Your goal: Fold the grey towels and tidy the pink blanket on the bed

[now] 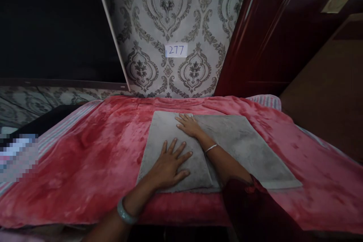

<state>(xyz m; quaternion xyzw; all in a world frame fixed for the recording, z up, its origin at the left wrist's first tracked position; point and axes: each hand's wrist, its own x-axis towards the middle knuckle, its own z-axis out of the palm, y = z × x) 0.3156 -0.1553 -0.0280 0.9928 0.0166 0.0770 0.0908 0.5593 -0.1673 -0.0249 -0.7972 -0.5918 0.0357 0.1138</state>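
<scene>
Left hand and right hand flat on a folded grey cloth.
Fingers on both spread well apart, gripping nothing; a red plush blanket lies beneath.

Grey cloth matt; red blanket plush; panel glossy.

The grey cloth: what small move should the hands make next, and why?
Probably, shift the right hand to the right edge of the grey cloth and take hold there. The left flap seems folded inward, with the left hand spread flat on it, while the right part lies spread out, not folded over.
</scene>
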